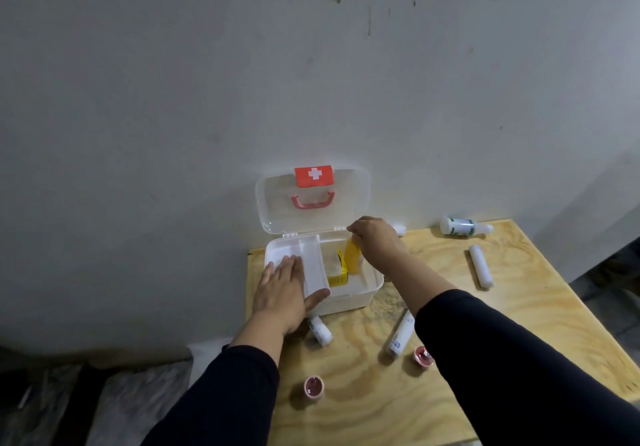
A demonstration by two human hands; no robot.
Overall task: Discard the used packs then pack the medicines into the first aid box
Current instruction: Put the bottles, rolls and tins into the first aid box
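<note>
On table (485, 307), first aid box (363, 290) lid shows white cross on red. Right hand (375, 238) grips yellow bottle (353, 255); left hand (280, 286) flat, released. Tube (401, 333) print probably blue, unreadable.

White plastic first aid box (349, 298) open, clear lid (349, 203) upright against wall. Inside: yellow carton (337, 277) and orange-yellow bottle (353, 258), upright in my right hand (375, 238). White rolls (480, 265) and green-white bottle (462, 227) lie on the plywood.
</note>
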